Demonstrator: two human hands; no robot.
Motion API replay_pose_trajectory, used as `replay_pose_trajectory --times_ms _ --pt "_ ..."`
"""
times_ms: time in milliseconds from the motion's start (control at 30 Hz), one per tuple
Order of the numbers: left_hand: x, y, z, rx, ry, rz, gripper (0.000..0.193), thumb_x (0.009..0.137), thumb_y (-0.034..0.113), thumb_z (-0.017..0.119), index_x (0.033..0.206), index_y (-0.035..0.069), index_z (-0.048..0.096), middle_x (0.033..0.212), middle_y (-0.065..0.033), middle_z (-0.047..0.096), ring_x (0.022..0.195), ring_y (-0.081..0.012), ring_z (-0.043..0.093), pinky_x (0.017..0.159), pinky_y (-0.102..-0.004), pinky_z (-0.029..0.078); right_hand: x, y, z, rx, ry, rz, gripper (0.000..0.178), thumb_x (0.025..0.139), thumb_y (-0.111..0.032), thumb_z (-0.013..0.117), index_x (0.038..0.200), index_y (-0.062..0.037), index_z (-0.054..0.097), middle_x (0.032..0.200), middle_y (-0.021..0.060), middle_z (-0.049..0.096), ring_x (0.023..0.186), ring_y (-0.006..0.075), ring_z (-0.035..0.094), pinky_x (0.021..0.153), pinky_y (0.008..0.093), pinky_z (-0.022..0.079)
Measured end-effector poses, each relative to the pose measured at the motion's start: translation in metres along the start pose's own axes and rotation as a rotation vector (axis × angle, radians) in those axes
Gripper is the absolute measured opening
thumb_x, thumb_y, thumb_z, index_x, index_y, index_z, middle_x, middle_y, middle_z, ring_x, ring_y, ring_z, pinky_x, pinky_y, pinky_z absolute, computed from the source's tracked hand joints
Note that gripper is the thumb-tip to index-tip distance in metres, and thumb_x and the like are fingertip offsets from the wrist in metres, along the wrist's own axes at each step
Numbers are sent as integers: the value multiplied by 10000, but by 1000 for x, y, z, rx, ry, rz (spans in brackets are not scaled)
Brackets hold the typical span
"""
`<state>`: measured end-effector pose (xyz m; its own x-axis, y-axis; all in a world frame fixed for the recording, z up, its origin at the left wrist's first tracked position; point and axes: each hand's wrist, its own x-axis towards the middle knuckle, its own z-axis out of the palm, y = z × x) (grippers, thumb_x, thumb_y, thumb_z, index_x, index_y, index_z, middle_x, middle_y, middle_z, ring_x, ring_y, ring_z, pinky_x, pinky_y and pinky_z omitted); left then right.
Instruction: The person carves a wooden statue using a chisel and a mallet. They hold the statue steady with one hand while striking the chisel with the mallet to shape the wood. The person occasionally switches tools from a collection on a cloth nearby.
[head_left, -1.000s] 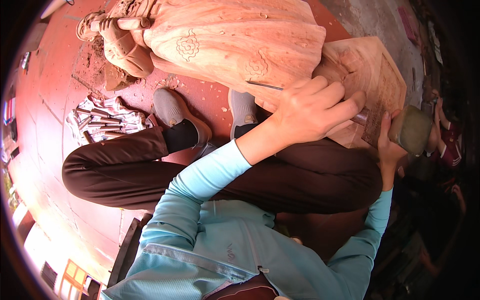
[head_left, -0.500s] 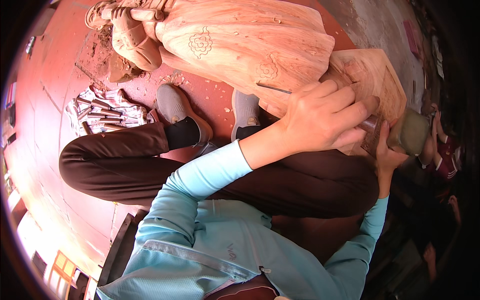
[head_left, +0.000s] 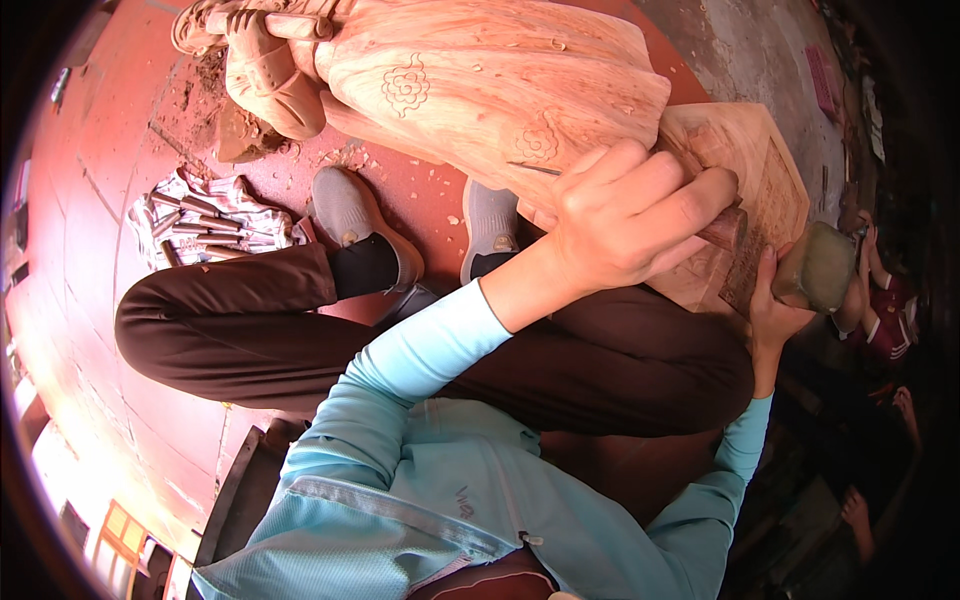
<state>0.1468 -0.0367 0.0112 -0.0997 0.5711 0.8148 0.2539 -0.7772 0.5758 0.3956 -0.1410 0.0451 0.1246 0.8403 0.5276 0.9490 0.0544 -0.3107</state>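
A pale reddish wooden carving of a robed figure [head_left: 480, 75] lies on its side, with outlined cloud-like motifs on its robe. My left hand [head_left: 625, 210] is closed around a chisel [head_left: 728, 230]; its brown handle sticks out behind my fist. The thin dark blade reaches the robe beside the smaller motif. My right hand [head_left: 775, 310] grips a greenish block-shaped mallet [head_left: 828, 268], its thumb up and most fingers hidden. The mallet is apart from the end of the chisel handle, near the carving's flat base [head_left: 775, 165].
Several brown-handled tools [head_left: 205, 228] lie on a checked cloth [head_left: 150, 240] at left. Wood shavings dot the red floor [head_left: 100, 200]. My grey shoes [head_left: 350, 200] rest under the carving. Another person's arms and dark red clothing [head_left: 890, 310] show at far right.
My left hand and the chisel have shifted slightly up and left. The gap between the chisel handle and the mallet has widened. The carving stays put.
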Motion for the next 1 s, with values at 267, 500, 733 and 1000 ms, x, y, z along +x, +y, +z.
replay_pose_trajectory --times_ms 267,500,733,1000 --pt "17 -4 7 -55 30 -45 403 578 30 662 980 57 660 630 -38 495 508 -197 448 465 -296 381 6 -11 4 39 49 17 115 799 34 667 864 49 574 759 28 592 699 97 545 693 230 443" --pt "15 -7 3 -23 29 -78 410 581 -1 647 987 60 657 650 -46 504 518 -200 461 481 -296 393 7 -12 8 60 79 57 101 804 31 665 858 42 581 781 24 593 719 90 548 694 223 443" --pt "23 -8 5 -10 -46 -212 336 725 42 659 1052 73 589 766 -69 566 572 -262 563 507 -332 453 9 -11 5 21 32 27 117 794 20 676 862 42 584 788 37 588 727 113 551 706 247 446" --pt "-24 39 -54 76 -996 -532 397 803 171 652 1132 19 490 1166 -169 506 628 -320 627 473 -376 506 13 -18 7 -24 65 -11 284 773 -51 720 997 33 568 875 109 636 808 178 609 750 295 469"
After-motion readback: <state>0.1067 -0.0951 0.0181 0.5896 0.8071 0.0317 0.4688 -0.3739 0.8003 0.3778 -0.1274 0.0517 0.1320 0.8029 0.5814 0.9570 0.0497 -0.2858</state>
